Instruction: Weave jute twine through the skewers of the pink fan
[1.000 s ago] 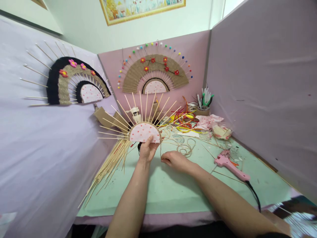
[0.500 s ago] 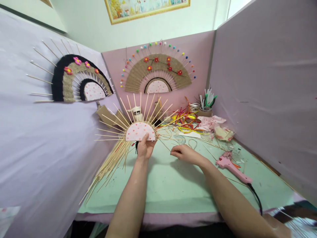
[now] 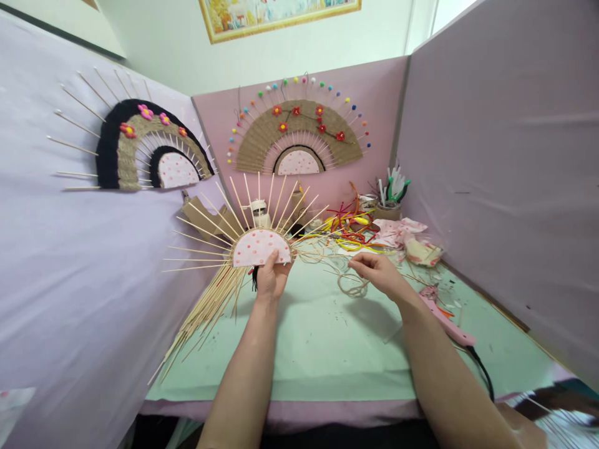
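Observation:
My left hand [image 3: 272, 276] grips the lower edge of a fan frame [image 3: 255, 247], a half-round piece in pink dotted cloth with thin sticks fanning out from its curve. The thumb lies on the cloth; the other fingers are behind it. Twine runs along the curved rim. To the right, my right hand [image 3: 374, 269] pinches a strand of twine, its fingertips pressed together. A loose loop of twine [image 3: 352, 287] hangs or lies just below those fingers; I cannot tell which. A black tassel-like bundle [image 3: 255, 279] shows under the fan frame.
Loose bamboo sticks [image 3: 201, 315] lie at the left of the green table. A pink glue gun [image 3: 447, 321] rests at the right, partly behind my forearm. Pipe cleaners [image 3: 355, 227] and dotted cloth [image 3: 397, 231] lie at the back. Two finished fans [image 3: 299, 134] hang on the partitions.
My right hand has moved right and slightly away from me, drawing the twine outward. The fan frame has shifted and tilted a little to the left in my left hand.

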`<state>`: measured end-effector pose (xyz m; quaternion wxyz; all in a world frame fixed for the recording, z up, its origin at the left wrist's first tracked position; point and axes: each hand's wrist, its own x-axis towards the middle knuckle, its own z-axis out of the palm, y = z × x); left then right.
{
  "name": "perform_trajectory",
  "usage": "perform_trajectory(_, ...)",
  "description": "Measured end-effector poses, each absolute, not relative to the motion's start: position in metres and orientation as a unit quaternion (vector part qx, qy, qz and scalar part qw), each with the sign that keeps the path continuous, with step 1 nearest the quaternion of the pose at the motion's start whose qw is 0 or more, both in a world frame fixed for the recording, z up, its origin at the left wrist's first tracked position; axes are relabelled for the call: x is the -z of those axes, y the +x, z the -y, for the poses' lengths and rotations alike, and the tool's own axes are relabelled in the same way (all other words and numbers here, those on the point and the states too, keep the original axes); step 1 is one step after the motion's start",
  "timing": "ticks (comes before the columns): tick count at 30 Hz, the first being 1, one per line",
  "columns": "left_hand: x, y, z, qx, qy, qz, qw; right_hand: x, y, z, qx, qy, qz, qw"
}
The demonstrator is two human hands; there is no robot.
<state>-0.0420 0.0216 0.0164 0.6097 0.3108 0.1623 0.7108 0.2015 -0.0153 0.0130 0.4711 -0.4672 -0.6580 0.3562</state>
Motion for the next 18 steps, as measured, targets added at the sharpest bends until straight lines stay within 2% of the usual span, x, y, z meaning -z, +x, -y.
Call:
perform_trajectory(5,-0.017,-0.041,-0.021,-0.703,0.312,-0.171,0.616,-0.012,0.202,0.011,-0.314,-0.464,0.594,0.577)
perform_trajectory(10,-0.017,-0.039,-0.019,-0.681,0.333,-0.173,0.629,-0.01,0.204,0.008,-0.271,-0.469,0.557,0.629)
perform_trajectory(13,-0.017,-0.038,-0.018,-0.666,0.346,-0.17,0.638,-0.009,0.206,0.007,-0.261,-0.478,0.548,0.635)
perform_trajectory(18,-0.017,-0.038,-0.017,-0.667,0.342,-0.174,0.638,-0.003,0.209,0.002,-0.249,-0.523,0.56,0.592)
